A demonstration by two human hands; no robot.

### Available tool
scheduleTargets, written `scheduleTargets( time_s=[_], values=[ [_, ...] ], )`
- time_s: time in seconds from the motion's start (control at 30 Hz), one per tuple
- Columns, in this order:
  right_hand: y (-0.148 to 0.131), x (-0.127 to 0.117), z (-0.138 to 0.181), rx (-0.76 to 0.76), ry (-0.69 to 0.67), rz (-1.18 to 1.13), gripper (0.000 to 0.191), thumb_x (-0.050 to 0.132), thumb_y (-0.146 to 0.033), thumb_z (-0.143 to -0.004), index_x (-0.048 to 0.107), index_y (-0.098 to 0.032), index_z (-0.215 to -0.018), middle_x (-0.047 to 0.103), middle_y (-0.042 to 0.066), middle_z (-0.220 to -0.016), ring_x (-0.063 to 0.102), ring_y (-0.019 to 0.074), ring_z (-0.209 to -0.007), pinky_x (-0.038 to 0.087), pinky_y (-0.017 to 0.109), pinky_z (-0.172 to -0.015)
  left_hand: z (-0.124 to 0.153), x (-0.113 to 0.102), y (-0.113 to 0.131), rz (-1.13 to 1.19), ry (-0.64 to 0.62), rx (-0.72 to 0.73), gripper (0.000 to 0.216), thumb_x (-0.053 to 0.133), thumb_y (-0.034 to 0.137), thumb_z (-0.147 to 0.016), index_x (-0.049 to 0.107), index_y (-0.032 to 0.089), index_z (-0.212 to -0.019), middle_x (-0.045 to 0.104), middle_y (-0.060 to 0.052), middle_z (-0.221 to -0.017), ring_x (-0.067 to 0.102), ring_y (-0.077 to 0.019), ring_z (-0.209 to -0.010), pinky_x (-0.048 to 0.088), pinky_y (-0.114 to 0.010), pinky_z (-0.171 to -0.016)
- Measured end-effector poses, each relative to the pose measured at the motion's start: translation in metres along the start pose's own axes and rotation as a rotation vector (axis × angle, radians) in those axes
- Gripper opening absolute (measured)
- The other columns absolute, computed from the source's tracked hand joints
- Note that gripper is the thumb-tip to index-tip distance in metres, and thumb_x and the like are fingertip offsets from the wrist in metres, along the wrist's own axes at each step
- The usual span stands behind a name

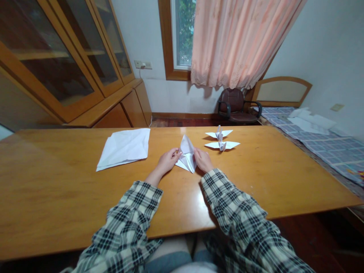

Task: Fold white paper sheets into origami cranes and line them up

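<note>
A partly folded sheet of white paper (187, 148) is held between both hands above the middle of the table, one pointed flap standing up and another point toward me. My left hand (168, 160) pinches its left edge, thumb on top. On the right edge, my right hand (203, 159) grips the paper, with most of its fingers hidden behind it. Two finished white paper cranes rest to the right of my right hand: a nearer crane (222, 145) and a farther crane (218, 134), both with wings spread.
A stack of white paper sheets (125, 148) lies on the wooden table (57, 189) at the left. Beyond the table are a glass-doored cabinet (79, 53), a brown armchair (234, 106) and a pink curtain (236, 41). A bed (318, 140) stands at the right.
</note>
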State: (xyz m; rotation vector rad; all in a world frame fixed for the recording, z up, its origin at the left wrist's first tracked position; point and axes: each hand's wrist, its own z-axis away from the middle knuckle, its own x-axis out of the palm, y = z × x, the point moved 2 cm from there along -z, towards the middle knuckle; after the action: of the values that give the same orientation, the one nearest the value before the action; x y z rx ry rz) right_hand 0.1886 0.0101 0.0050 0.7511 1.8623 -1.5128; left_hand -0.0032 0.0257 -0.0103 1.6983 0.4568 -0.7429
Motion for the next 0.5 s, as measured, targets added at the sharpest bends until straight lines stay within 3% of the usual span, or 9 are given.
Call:
scheduleTargets(
  time_s=[0.3, 0.5],
  values=[
    [0.000, 0.002, 0.000, -0.016, -0.023, 0.054, 0.041, 0.028, -0.030, -0.101, 0.059, -0.025, -0.127, 0.069, 0.006, -0.117, 0.060, 0.0205, -0.109, 0.037, 0.031, -0.092, 0.002, 0.001, 0.010, -0.215, 0.036, -0.001, 0.031, 0.046, 0.049, -0.091, 0.060, 0.022, -0.098, 0.059, 0.001, -0.071, 0.056, -0.0165, -0.066, 0.032, -0.025, -0.057],
    [-0.001, -0.001, 0.001, -0.023, 0.023, 0.116, 0.039, 0.034, -0.031, -0.099, 0.064, -0.023, -0.122, 0.066, 0.009, -0.107, 0.054, 0.0215, -0.104, 0.035, 0.032, -0.090, 0.002, 0.001, 0.015, -0.355, 0.099, 0.053, 0.026, 0.050, 0.044, -0.091, 0.059, 0.020, -0.087, 0.059, -0.004, -0.085, 0.057, -0.0188, -0.079, 0.038, -0.027, -0.067]
  ],
)
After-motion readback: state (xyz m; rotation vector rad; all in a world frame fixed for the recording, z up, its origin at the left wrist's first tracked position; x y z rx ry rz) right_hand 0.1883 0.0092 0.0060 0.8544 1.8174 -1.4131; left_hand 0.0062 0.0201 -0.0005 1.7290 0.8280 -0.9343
